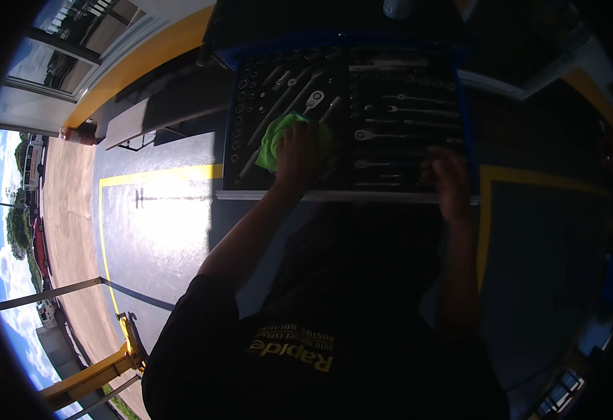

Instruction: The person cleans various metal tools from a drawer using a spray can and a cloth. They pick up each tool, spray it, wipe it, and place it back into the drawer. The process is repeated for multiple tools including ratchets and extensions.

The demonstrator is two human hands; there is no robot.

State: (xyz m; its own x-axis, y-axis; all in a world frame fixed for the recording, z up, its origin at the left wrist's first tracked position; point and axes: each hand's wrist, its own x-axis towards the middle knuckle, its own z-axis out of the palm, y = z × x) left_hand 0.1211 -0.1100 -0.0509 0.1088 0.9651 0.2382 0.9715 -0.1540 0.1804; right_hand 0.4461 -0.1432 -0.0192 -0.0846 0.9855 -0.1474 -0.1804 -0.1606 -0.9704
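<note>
Nearest the lens: the person's dark shirt (334, 336), filling the lower middle of the view, with both forearms running up from it toward an open tool drawer (348, 196).

Left hand (303, 154): closed down over a green cloth (277, 136), palm pressed onto it. The cloth bunches out past the hand on its left and far side. Cloth and hand rest on the drawer's dark foam insert, over the long ratchet handles (285, 98) that lie slanted there. Just left of the cloth are columns of sockets (242, 105), then the drawer's left edge. Beyond that edge lies bare grey floor (159, 231) in bright sun, marked by a yellow line (159, 175).

Right hand (450, 178): in deep shadow at the drawer's near front lip, fingers curled over the edge. Whether it holds anything I cannot tell. Beyond this hand, wrenches (411, 112) lie in level rows, well apart from the cloth. Just right of the hand is the drawer's blue right wall (464, 105). Past that wall there is dark floor with another yellow line (485, 231).

Between the hands, the front lip runs pale and unbroken. Room on the insert between the hands is taken up by tool rows. The far side of the drawer ends at a blue rim (334, 36).
</note>
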